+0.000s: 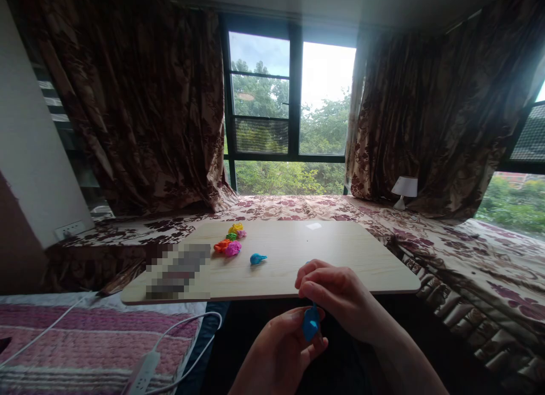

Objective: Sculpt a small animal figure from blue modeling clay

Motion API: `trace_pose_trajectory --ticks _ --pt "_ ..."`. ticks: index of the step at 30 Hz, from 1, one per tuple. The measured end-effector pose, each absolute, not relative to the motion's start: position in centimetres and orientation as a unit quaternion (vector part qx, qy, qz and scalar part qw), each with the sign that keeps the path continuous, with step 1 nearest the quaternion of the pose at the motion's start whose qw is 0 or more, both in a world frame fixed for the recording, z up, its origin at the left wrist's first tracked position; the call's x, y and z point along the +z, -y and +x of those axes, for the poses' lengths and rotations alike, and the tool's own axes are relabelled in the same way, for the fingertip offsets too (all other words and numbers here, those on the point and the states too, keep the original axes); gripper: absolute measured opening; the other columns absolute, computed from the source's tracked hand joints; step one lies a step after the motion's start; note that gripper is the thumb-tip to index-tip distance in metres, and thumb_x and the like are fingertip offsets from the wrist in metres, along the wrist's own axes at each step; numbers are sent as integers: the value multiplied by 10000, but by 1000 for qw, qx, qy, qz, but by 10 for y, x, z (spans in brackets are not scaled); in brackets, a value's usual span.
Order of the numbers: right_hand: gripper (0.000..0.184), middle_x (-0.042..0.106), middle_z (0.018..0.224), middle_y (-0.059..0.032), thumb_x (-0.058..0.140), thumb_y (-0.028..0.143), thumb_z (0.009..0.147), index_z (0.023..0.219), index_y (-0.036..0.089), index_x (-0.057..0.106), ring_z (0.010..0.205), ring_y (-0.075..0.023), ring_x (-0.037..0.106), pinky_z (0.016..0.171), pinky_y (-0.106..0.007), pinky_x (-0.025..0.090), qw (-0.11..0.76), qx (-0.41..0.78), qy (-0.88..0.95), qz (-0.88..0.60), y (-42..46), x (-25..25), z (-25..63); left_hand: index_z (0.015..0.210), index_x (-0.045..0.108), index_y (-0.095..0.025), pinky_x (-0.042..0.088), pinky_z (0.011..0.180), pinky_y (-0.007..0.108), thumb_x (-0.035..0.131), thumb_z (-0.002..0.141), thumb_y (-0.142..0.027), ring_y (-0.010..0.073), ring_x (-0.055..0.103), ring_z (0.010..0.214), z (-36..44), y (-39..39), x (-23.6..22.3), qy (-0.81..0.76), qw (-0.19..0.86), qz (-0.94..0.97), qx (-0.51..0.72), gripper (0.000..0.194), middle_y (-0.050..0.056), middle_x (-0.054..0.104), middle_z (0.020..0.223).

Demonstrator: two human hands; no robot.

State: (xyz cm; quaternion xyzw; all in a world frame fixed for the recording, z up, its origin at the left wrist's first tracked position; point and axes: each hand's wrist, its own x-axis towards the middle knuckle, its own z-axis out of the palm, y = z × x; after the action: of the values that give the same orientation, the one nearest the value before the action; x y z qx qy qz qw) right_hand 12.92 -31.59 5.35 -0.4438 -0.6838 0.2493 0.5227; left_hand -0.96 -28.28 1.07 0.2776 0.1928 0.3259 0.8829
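Just past the near edge of the table, my left hand point(287, 341) holds a small blue lump point(311, 324) between thumb and fingers. It looks like modelling clay, though its exact kind is unclear. Above it, my right hand point(334, 290) is closed in a pinch at the thin upper end of the lump. A second blue piece point(258, 259), rounded with a pointed tip, lies on the table to the left of my hands. Behind it sits a cluster of small crumpled pieces: yellow point(235, 228), green point(231, 236), orange point(221, 246) and magenta point(233, 248).
The pale wooden table point(340, 247) has a blurred-out patch point(181, 273) at its left end. A white scrap point(314, 226) lies near the far edge. A power strip point(143, 372) with a white cable rests on the striped bedding at left. A lamp point(404, 188) stands on the sill.
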Motion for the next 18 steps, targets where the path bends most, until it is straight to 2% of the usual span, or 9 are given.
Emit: trace_pose_trajectory --ticks 3,8,10,14,18 --pt "268 633 880 -40 500 305 898 772 167 693 810 -146 599 693 -240 496 515 245 684 -455 314 54 130 731 721 -128 491 791 379 614 725 -204 165 613 727 -9 282 9 -186 885 275 326 131 78 695 796" --pt "311 646 1082 -54 408 350 941 1031 213 673 989 -190 592 863 -320 471 562 227 634 -481 320 46 142 820 712 -142 492 795 381 672 683 -208 178 638 722 -10 275 3 -209 868 269 362 158 73 703 803" --pt "290 647 1092 -50 416 343 940 1048 228 661 1000 -190 590 876 -323 468 586 221 604 -493 324 38 146 851 701 -165 491 800 375 699 659 -180 172 649 706 -10 272 1 -222 858 255 386 192 53 709 777" --pt "212 618 1136 -46 558 299 871 1059 255 645 1058 -198 566 889 -312 463 596 201 599 -495 329 20 140 852 686 -186 492 789 346 730 632 -148 166 663 715 -10 268 -2 -236 843 247 416 227 45 726 795" --pt "165 627 1051 -49 619 238 819 979 239 658 1014 -201 573 896 -331 451 601 139 612 -495 326 16 130 823 695 -187 483 769 311 758 615 -175 157 662 710 -8 268 -4 -232 827 273 434 218 34 726 789"
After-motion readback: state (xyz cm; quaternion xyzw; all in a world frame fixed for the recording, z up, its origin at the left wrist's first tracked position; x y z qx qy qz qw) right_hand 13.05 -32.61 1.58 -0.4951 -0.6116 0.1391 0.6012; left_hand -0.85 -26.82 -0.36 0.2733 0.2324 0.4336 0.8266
